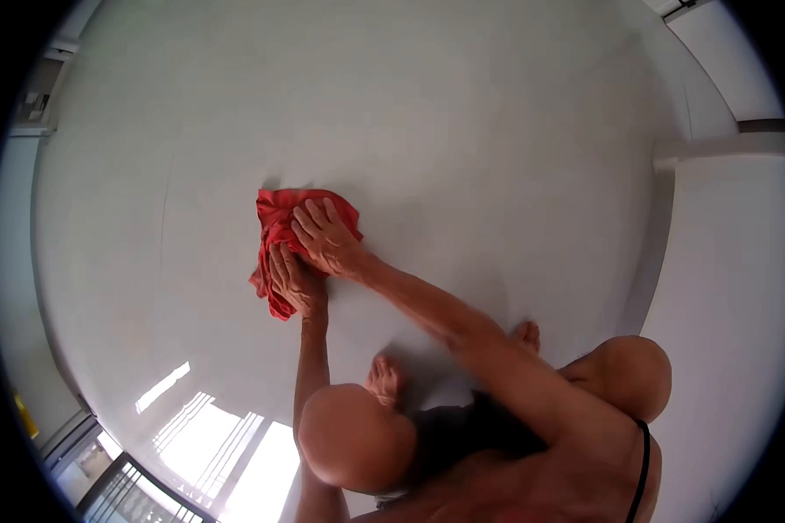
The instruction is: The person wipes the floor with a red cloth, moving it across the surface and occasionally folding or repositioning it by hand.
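Note:
A crumpled red cloth (292, 202) lies on the pale, smooth floor, a little left of centre. Pressed flat on its right part is my right hand (330, 240), fingers stretched out and slightly apart. My left hand (296, 281) rests on the lower part of the cloth, just below and left of the right one, its fingers extended forward. Neither hand's fingers curl round the fabric. The two hands nearly touch, and the cloth under the palms is hidden.
My bare feet (385, 380) and bent knees (349, 436) are close behind the hands. A white wall or ledge (733, 261) runs along the right side. Bright window light reflects off the floor at lower left, near a dark barred frame (135, 492).

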A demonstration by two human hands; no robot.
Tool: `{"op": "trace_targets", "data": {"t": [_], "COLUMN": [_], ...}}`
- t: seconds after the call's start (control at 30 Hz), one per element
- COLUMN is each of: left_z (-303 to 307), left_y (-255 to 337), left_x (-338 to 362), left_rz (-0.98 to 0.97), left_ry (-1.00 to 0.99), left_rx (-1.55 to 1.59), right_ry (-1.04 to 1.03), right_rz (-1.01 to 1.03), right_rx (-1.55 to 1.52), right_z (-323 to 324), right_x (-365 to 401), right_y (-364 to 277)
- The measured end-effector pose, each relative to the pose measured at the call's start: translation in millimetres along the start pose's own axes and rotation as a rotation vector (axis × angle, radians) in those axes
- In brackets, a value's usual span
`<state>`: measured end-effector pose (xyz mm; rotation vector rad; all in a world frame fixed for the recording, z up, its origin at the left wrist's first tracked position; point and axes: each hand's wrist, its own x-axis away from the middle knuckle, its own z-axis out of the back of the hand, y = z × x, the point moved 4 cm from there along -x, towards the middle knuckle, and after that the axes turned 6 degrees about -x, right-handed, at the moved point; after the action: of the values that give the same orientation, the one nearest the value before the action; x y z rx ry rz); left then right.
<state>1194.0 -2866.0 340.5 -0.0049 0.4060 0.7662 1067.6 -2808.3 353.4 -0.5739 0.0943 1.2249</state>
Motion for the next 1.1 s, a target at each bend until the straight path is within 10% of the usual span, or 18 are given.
{"op": "trace_targets", "data": {"t": [0.33,0.4,0.6,0.83,1.1], "left_z": [-53,-68,-52,-57,-65], "left_y": [199,255,367,365,203], "left_x": [-133,-137,-62,-40,-117], "left_rz": [-0.430,-0.560,-0.710,-0.774,-0.381], "left_ry": [0.056,0.211,-0.102,-0.245,0.016], "left_rx": [0.388,0.589,0.768,0.654,0.532], "right_ry": [0.190,0.555,0.302,0.330,0.402], "right_rz": [-0.264,-0.058,-0.641,-0.759,-0.254], "right_rx": [0.120,0.118,0.421,0.492,0.290], "right_z": [92,103,175,180,78], "right_x": [12,57,193,197,34], "right_y": [195,249,281,271,217]}}
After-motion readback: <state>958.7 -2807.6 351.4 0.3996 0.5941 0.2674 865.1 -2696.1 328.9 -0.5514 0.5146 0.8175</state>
